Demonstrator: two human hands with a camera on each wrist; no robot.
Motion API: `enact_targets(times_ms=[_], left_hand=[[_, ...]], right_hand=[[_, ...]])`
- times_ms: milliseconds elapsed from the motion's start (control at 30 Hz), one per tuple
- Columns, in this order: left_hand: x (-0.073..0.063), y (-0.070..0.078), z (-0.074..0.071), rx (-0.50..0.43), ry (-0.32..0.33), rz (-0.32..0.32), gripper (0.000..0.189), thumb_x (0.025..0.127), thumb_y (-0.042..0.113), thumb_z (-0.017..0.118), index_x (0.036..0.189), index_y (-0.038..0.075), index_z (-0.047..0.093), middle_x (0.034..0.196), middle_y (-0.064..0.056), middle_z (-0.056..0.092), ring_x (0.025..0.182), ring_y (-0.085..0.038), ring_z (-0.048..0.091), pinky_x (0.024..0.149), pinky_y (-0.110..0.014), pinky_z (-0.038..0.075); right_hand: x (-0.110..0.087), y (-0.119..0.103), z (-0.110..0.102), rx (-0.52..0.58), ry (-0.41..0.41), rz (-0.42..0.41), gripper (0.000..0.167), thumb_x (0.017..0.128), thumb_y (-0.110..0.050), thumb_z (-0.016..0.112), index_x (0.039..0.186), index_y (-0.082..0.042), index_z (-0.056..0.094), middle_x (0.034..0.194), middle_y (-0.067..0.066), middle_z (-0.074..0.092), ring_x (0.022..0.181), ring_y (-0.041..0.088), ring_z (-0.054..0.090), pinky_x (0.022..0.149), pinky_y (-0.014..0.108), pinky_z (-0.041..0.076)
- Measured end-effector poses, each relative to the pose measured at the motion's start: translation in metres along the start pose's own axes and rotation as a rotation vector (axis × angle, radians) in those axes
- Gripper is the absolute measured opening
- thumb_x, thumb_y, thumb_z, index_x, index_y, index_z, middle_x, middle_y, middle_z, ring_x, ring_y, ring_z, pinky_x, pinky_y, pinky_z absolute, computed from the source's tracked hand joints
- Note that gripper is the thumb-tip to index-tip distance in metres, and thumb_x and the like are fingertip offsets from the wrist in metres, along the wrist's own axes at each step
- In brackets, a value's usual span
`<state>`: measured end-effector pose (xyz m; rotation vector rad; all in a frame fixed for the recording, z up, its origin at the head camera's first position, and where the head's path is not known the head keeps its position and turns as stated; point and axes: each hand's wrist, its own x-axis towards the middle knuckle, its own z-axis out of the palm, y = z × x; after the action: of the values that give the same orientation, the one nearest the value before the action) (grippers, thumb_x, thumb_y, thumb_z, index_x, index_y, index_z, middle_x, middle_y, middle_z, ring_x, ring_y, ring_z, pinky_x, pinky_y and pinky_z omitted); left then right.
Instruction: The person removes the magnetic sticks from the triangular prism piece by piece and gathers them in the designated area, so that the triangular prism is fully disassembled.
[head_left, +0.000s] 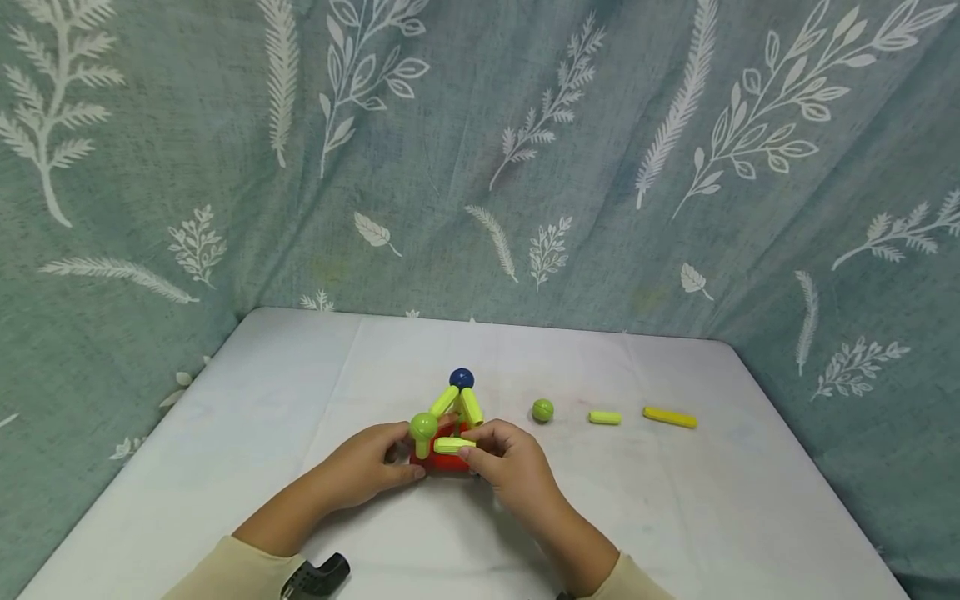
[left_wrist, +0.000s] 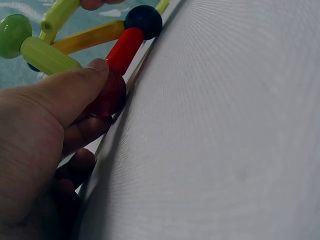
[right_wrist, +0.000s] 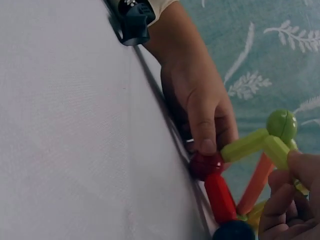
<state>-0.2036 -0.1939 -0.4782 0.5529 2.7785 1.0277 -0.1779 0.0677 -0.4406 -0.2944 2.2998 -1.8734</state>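
Note:
A frame of magnetic rods and balls stands on the table in front of me. My left hand (head_left: 367,467) holds its lower left corner, thumb and fingers around a dark red ball (left_wrist: 112,95). From that ball run a red rod (left_wrist: 125,52) to a dark blue ball (left_wrist: 143,22) and a light green rod (left_wrist: 50,56) up to a green ball (head_left: 423,427). My right hand (head_left: 517,467) pinches another light green rod (head_left: 453,446) between thumb and fingers, its free end close to the green ball. A blue ball (head_left: 462,379) tops two slanting green rods (head_left: 472,406) behind.
To the right on the white table (head_left: 675,517) lie a loose green ball (head_left: 542,410), a short light green rod (head_left: 604,417) and a longer yellow rod (head_left: 670,417). A leaf-patterned curtain (head_left: 480,167) hangs behind the table.

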Motion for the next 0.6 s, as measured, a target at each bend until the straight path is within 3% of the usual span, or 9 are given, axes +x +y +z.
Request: enact_targets(times_ms=[367, 600], left_hand=[[0.000, 0.001, -0.001, -0.002, -0.007, -0.007, 0.036, 0.088, 0.050, 0.082, 0.116, 0.037, 0.065, 0.094, 0.012, 0.061, 0.088, -0.015, 0.055, 0.078, -0.037, 0.045], [0.000, 0.001, -0.001, 0.015, -0.008, -0.011, 0.033, 0.088, 0.050, 0.082, 0.111, 0.036, 0.064, 0.087, 0.011, 0.058, 0.082, -0.014, 0.053, 0.072, -0.034, 0.043]], right_hand=[[-0.002, 0.001, -0.008, -0.005, -0.069, 0.025, 0.019, 0.096, -0.020, 0.078, 0.114, -0.016, 0.074, 0.111, 0.002, 0.073, 0.095, 0.019, 0.063, 0.077, 0.026, 0.057], [-0.001, 0.007, -0.024, -0.066, -0.055, 0.060, 0.021, 0.096, -0.017, 0.078, 0.116, -0.016, 0.071, 0.103, 0.004, 0.070, 0.084, 0.019, 0.060, 0.071, 0.027, 0.054]])
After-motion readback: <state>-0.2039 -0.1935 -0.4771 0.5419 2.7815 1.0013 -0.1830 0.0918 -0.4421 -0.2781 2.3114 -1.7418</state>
